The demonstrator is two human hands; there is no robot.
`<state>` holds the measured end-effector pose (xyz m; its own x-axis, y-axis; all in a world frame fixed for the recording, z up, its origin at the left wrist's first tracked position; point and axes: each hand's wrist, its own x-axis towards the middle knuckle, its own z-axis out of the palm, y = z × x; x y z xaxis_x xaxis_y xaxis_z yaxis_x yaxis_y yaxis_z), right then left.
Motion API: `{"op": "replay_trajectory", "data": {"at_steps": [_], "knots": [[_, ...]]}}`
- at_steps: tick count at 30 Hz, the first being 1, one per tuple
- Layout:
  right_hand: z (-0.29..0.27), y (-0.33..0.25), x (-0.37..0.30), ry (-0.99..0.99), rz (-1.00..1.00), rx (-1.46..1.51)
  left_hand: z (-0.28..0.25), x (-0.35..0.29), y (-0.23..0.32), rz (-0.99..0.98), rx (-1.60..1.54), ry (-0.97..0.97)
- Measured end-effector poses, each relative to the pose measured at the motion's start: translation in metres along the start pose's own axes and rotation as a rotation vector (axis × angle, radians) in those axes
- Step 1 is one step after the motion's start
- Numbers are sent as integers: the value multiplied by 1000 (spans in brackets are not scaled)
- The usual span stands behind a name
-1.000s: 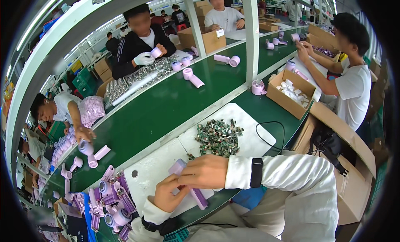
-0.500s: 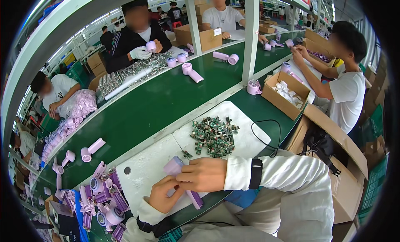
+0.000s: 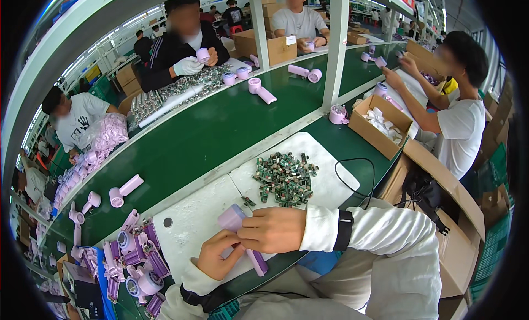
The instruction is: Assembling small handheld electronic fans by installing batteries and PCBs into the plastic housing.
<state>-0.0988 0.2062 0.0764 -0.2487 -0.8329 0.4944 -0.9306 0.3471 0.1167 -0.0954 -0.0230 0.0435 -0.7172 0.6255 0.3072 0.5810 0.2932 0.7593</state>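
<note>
1. The right hand (image 3: 274, 229) is closed around the upper part of a lilac handheld device (image 3: 242, 237), just under its round head. The thumb and fingers wrap the body, probably so it does not turn.
2. The left hand (image 3: 216, 258) holds the same device lower down, at the handle. Its fingers curl around the handle and the thumb presses near the middle, so both hands grip 1 object together.
3. The device is over the white foam mat (image 3: 190, 232), at the near edge of the green table (image 3: 193, 138). Its head points away from the person and its handle points toward the body. I judge it is kept low over the mat so that a dropped part lands softly.
4. A pile of small green parts (image 3: 285, 177) lies on the second white mat (image 3: 330, 182), just beyond the right hand, within easy reach.
5. A heap of lilac devices (image 3: 132, 259) lies left of the mat, close to the left hand, which looks like stock kept ready.
6. A black cable (image 3: 352, 179) curves over the right end of the mat.
7. An open cardboard box (image 3: 380, 124) with white pieces stands further right, near a co-worker in a white shirt.
8. Other people sit across the table, each handling similar lilac pieces.
</note>
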Motion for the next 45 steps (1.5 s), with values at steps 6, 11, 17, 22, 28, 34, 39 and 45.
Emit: {"op": "replay_trajectory", "data": {"at_steps": [6, 11, 17, 22, 28, 34, 39, 45], "knots": [[5, -8, 0, -8, 66, -84, 1, 0, 3, -7, -26, 20], [7, -8, 0, -44, 134, -64, 3, -1, 8, -82, -91, 60], [-1, -3, -2, -66, 45, -45, 3, -1, 9, -84, -80, 61], [-2, -4, -2, -87, 6, -76, 2, -2, 5, -24, -11, 49], [3, -5, 0, -100, -4, -133, 2, 0, 5, -24, -9, 51], [6, -12, 1, -12, 175, -71, 3, 0, 8, -22, -24, 42], [13, -23, 3, 24, 357, 52, 10, -8, 11, -50, -39, 80], [4, -15, 1, -2, 517, 295, 18, -8, 7, -61, -77, 182]]}}
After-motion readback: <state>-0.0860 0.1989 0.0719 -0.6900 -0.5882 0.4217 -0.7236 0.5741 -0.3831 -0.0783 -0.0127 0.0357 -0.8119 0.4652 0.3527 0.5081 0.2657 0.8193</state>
